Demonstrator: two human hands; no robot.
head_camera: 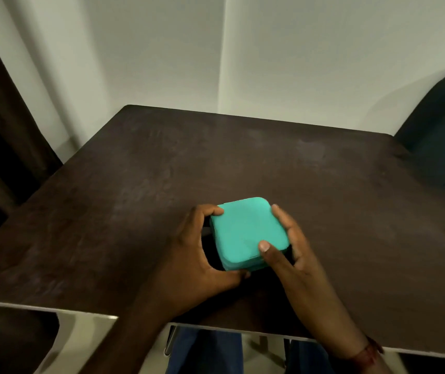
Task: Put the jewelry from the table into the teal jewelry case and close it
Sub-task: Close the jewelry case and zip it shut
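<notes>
Looks like I'm at the tail end of this one. The teal jewelry case (245, 228) sits on the dark surface (243, 157), near my edge and roughly centred, lid down flat on the base. I can't spot any loose jewelry out on the surface, so my read is that the loading is done and I'm on the closing step.

The left grip (194, 247) wraps the case's left side, with fingertips hooked on the far-left corner and the thumb tucked along the near edge. The right grip (294, 252) wraps the right side. Its thumb (266, 247) is planted on top of the lid near the front-right corner and its fingers run down the right wall. So both are clamped on the case, which is sandwiched right between them, touching on both sides.

What I can't tell from this angle is whether the thing is actually latched or zipped. The seam along the near edge is too soft to read.

The next move probably wants an even press down on the lid while the left side holds the base steady, then a check round the seam. Push only on one corner and I'd guess it tips or skates.
</notes>
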